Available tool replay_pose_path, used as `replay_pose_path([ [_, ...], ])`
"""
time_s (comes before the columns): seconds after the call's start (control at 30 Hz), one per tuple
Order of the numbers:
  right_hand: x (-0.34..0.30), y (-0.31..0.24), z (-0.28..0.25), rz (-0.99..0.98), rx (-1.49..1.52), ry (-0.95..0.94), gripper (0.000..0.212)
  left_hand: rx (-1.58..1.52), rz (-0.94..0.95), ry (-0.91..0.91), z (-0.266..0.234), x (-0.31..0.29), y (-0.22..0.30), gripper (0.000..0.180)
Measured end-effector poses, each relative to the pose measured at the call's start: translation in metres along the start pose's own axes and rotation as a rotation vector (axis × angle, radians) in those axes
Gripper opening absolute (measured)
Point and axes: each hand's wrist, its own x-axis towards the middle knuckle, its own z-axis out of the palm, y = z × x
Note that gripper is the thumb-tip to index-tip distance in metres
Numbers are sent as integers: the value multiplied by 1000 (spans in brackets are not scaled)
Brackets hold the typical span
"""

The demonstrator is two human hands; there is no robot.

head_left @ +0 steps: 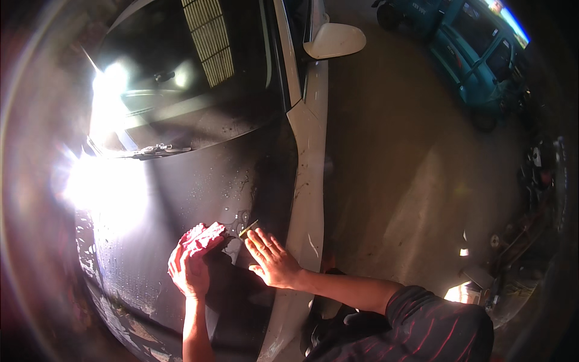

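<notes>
My left hand (188,273) is closed around a crumpled pink cloth (204,238), held over the dark car hood (163,241). To its right, my right hand (274,260) lies with its fingers stretched forward and its thumb apart. Its fingertips press on a thin, flat piece with a yellowish edge (248,228), which sticks out past them; most of it is hidden under the fingers and I cannot tell its kind. Water drops and wet streaks show on the hood around and ahead of both hands.
Ahead lies the windshield (199,66) with a wiper (158,149) at its base. A pale fender (309,223) and a white side mirror (335,41) border the hood on the right. Beyond the brown floor (392,151) stands a teal vehicle (467,51). Strong glare covers the hood's left side.
</notes>
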Motion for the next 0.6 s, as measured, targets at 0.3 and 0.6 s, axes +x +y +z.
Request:
replay_pose_path([
  [0.3,157,140,-55,95,-145,230,71,19,-15,17,34,28,39,45],
  [0.6,79,107,-38,-46,72,182,82,36,-78,29,88,115,75,44],
])
